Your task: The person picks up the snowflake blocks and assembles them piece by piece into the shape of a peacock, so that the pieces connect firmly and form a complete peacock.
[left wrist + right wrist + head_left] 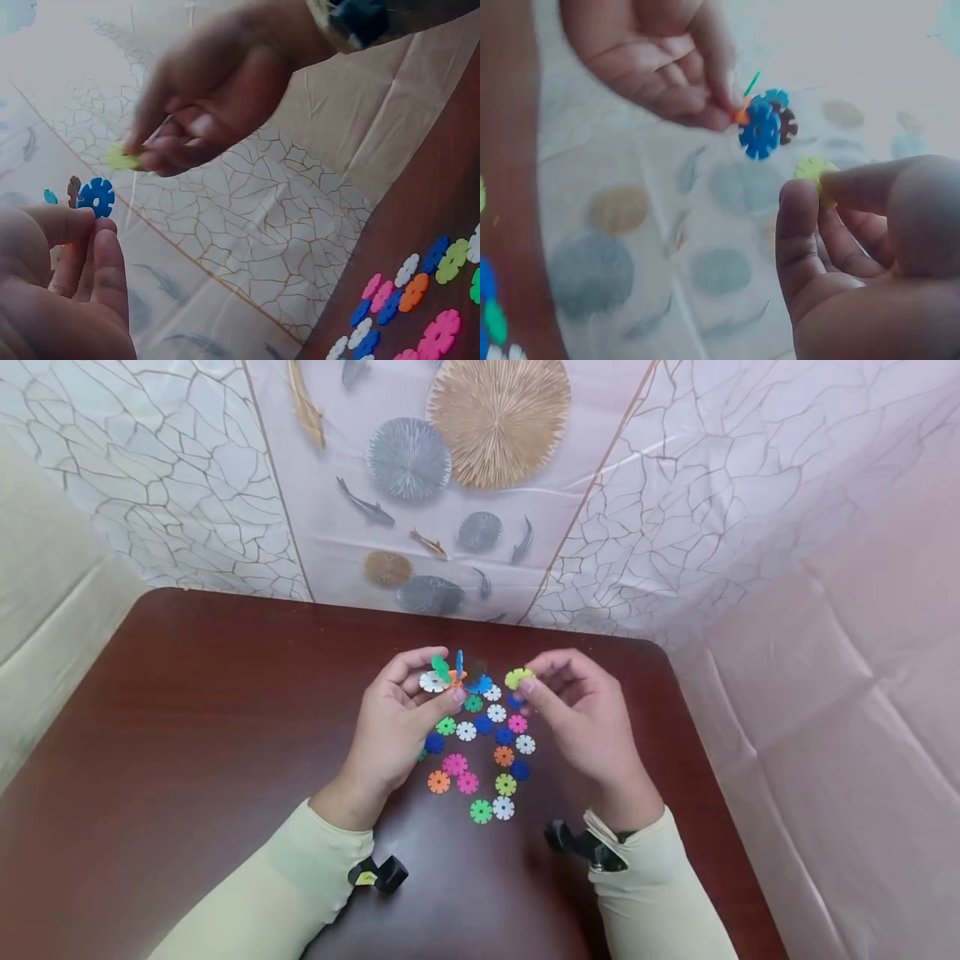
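Observation:
My left hand (390,722) pinches a small cluster of joined notched plastic discs, raised above the table. In the head view its green disc (440,668), white disc (432,682) and an upright blue disc (460,664) show around an orange one. The right wrist view adds a brown disc (788,124) behind a blue disc (759,135). Between thumb and fingers, my right hand (592,718) holds a single yellow-green disc (518,677), apart from the cluster and to its right. The fingertips of the left hand hide where the discs join.
Several loose notched discs lie flat on the dark red table (247,760) below the hands, among them a pink disc (467,782), an orange disc (438,782) and a light green disc (481,812). A patterned sheet (337,560) hangs behind the table's far edge.

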Demonstrator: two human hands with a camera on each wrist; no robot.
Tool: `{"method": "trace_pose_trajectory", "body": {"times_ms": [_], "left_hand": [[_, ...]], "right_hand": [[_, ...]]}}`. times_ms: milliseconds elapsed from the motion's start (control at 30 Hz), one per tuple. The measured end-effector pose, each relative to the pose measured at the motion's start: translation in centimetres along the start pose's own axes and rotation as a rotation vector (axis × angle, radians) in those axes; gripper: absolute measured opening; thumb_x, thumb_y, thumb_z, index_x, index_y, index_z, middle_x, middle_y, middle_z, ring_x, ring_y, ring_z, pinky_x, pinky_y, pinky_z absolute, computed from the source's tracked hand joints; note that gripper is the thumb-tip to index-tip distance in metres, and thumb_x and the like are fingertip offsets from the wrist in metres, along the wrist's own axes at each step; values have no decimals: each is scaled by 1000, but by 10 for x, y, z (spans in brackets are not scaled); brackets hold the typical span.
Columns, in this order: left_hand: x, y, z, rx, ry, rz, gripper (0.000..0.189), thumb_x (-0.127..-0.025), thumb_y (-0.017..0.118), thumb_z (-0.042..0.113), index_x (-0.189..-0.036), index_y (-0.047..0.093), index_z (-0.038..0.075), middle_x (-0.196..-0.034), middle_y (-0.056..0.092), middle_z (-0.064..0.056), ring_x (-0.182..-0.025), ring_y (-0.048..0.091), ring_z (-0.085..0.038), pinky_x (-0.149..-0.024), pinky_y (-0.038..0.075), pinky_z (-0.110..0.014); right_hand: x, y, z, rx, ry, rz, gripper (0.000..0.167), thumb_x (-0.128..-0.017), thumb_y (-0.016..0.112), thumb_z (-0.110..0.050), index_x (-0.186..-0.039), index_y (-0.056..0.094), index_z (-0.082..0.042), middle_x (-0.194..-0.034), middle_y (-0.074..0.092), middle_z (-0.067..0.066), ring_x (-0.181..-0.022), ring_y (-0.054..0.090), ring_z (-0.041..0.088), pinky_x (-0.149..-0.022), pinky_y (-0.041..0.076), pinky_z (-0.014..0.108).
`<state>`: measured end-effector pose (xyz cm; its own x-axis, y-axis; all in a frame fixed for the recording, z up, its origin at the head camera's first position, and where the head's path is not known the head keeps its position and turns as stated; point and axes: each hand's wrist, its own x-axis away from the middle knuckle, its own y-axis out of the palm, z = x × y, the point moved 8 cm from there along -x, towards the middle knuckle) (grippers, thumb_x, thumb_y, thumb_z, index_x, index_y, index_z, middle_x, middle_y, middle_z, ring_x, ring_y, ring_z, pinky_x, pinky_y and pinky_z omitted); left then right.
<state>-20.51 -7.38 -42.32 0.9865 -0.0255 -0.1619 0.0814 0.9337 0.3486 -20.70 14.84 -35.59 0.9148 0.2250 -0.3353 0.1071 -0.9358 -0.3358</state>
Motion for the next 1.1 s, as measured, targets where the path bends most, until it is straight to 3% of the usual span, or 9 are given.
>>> {"method": "trace_pose_trajectory", "body": {"times_ms": [133, 333, 567, 833, 1100], "left_hand": [[0, 3, 13, -22, 46, 1, 57, -97, 84, -5, -147, 66, 13, -123, 80, -10, -99, 81, -21, -90, 70, -33], [3, 6, 19, -43, 69, -6, 57, -95, 85, -8, -146, 64, 7, -117, 80, -12, -96, 80, -20, -89, 70, -32], [5, 6, 19, -16, 86, -14, 55, -95, 83, -10, -144, 61, 5, -118, 78, -17, -94, 81, -20, -88, 70, -33], [13, 4, 22, -10, 71, -23, 53, -94, 83, -12, -140, 60, 5, -110, 79, -7, -95, 84, -23, -90, 71, -38], [12, 7, 24, -49, 63, -48, 52, -96, 84, -7, -139, 59, 6, -114, 78, -11, -101, 82, -23, -92, 71, -38]], "right_hand": [[-6, 2, -15, -84, -67, 45, 17, -104, 78, 0, -120, 71, 0, -103, 76, 18, -86, 77, 25, -78, 69, 32], [1, 2, -11, -126, -60, 106, 17, -103, 77, 2, -120, 72, 3, -101, 78, 6, -83, 75, 22, -77, 67, 28], [0, 7, -10, -175, -65, 85, 19, -104, 77, 2, -121, 72, 2, -104, 79, 11, -90, 78, 24, -81, 69, 31], [8, 14, -12, -200, -48, 53, 20, -103, 77, 4, -122, 72, 5, -103, 78, 9, -89, 79, 25, -81, 70, 34], [7, 11, -14, -154, -57, 75, 20, -103, 79, 0, -122, 75, 2, -102, 78, 12, -89, 79, 24, -80, 69, 31]]}}
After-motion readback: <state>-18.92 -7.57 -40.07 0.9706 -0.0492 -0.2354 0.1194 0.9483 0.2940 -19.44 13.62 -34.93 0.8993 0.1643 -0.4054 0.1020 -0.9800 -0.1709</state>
